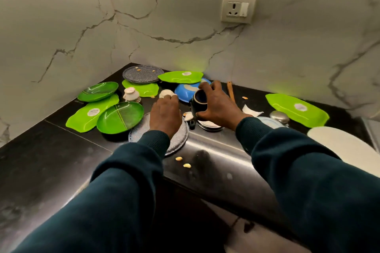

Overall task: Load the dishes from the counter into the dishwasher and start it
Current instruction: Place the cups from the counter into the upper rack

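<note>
Head view: at the far left of the black counter [51, 146], green leaf-shaped plates [98, 92] are spread, one round green plate [120, 117] overlapping a long one. Behind them a speckled grey plate [143, 74] carries a few crumbs. A small white cup [165, 93] is pinched by the curled fingertips of the left hand [164, 115], which hangs over another speckled grey plate [181, 135]. Just right of it, a dark mug [199, 103] is gripped by the right hand [218, 104], fingers wrapped round its body, its opening tipped toward the camera. A blue bowl [183, 91] lies behind both hands. Farther right, a long green plate [296, 109] rests near a white plate [345, 146].
</note>
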